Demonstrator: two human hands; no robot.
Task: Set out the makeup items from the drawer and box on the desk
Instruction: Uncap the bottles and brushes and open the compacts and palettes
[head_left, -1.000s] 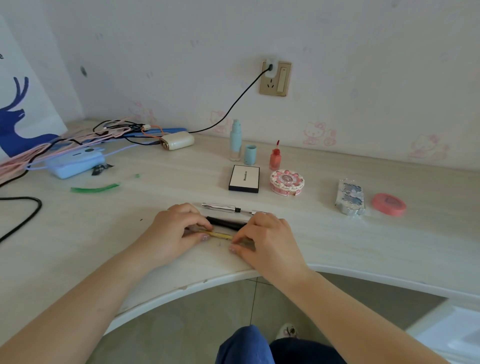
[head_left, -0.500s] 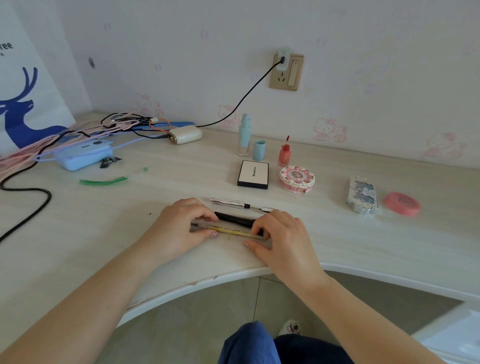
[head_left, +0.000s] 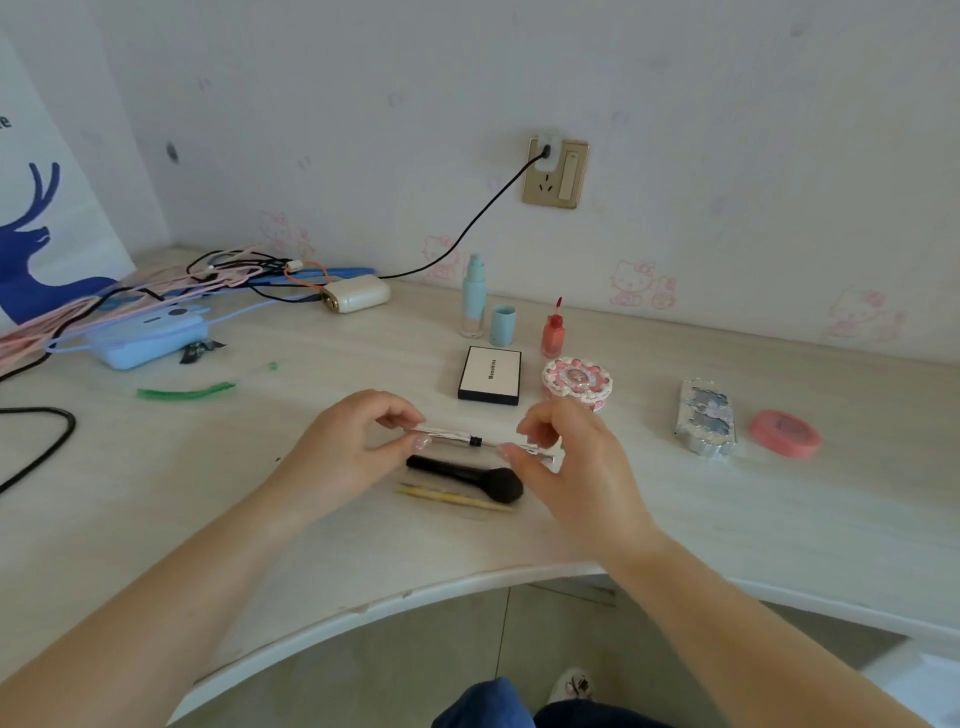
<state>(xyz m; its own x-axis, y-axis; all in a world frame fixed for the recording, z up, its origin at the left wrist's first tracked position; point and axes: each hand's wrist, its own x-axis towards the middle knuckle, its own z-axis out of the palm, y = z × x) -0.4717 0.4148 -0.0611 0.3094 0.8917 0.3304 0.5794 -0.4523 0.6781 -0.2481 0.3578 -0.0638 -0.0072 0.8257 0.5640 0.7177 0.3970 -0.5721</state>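
Observation:
My left hand (head_left: 353, 452) and my right hand (head_left: 566, 457) pinch the two ends of a slim silver tool (head_left: 457, 436) at the desk's middle. Just in front of it lie a black makeup brush (head_left: 467, 475) and a thin yellow stick (head_left: 452, 496), both free of my hands. Behind stand a pale blue bottle (head_left: 474, 293), its blue cap (head_left: 503, 325) and a red lip gloss (head_left: 553, 332). A black-edged white compact (head_left: 491, 374) and a pink flower-lidded jar (head_left: 576, 382) sit before them. To the right are a silver glitter case (head_left: 706, 415) and a round pink compact (head_left: 784, 432).
The pale wooden desk (head_left: 727, 519) has a curved front edge. Tangled cables (head_left: 156, 291), a white charger (head_left: 356, 293) and a blue device (head_left: 148, 338) crowd the back left. A green strip (head_left: 184, 391) lies nearby. A black cord (head_left: 47, 447) loops at far left.
Both hands left the yellow stick and black brush and moved back to the silver tool, now pinching its ends. The brush and stick lie uncovered.

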